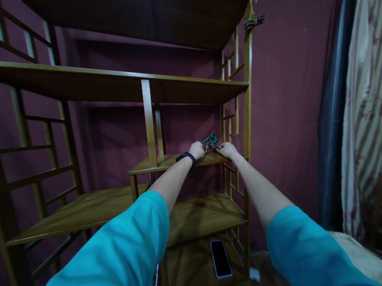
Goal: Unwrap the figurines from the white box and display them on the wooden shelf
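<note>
A small dark figurine (212, 139) with a green upper part and brownish lower parts stands on the raised right-hand shelf board (169, 161). At its left side is my left hand (196, 150), fingers closed on the figurine's edge. My right hand (228, 150) pinches its lower right part. Both arms reach forward at full stretch, and a black band (188, 157) circles my left wrist. The fingertips are small in view and partly hidden, as is the figurine's exact shape.
The wooden shelf unit (149, 124) has boards at several heights and lattice sides. A phone (221, 259) lies on the lowest board. From the right post hangs a small ornament (254, 22). Striped curtains (365, 104) hang at the right by the purple wall (283, 110).
</note>
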Available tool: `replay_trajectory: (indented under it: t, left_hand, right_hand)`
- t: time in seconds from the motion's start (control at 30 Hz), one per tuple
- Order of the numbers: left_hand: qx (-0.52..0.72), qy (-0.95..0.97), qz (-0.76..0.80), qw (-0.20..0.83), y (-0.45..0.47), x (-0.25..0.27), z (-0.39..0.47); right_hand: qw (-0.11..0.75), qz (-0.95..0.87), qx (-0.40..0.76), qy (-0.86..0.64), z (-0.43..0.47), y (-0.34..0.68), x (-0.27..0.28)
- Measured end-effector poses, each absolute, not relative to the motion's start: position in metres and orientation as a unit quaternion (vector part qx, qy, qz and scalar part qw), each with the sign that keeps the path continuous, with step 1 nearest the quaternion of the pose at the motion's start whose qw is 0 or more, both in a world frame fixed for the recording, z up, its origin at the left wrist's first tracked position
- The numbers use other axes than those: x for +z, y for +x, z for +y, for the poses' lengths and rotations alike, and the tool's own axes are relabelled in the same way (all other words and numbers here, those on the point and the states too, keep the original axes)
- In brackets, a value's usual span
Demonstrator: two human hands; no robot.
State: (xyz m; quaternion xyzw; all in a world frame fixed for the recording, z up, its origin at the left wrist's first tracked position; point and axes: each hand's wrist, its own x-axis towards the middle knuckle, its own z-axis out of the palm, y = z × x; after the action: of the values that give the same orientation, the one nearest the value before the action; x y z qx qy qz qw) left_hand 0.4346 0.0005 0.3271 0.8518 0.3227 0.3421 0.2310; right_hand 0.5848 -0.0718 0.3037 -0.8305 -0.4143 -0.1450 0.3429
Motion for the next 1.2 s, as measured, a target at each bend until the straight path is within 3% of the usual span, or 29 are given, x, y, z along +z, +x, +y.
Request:
replay_trajectory:
  t: [0.27,0.4,0.5,0.8,0.97,1.2]
  left_hand:
    - [0.341,0.909,0.238,-0.002,0.412,0.316,-0.035]
    - [0.337,0.903,0.146,-0.223,0.389,0.304,-0.056]
    - [0.329,0.889,0.133,-0.29,0.371,0.297,-0.064]
    - [0.289,0.921,0.066,-0.252,0.306,0.258,-0.096]
    - [0.207,0.96,0.065,-0.175,0.267,0.192,-0.11]
    - [0.114,0.974,0.181,-0.069,0.211,0.084,-0.094]
  right_hand:
    - [0.342,-0.402,-0.149,-0.836,-0.073,0.583,0.303]
    - [0.338,-0.387,-0.154,-0.844,-0.075,0.581,0.303]
    - [0.325,-0.389,-0.15,-0.849,-0.076,0.578,0.303]
    - [0.301,-0.399,-0.141,-0.855,-0.073,0.579,0.304]
    - [0.3,-0.396,-0.145,-0.856,-0.072,0.582,0.303]
    - [0.311,-0.386,-0.146,-0.856,-0.071,0.583,0.303]
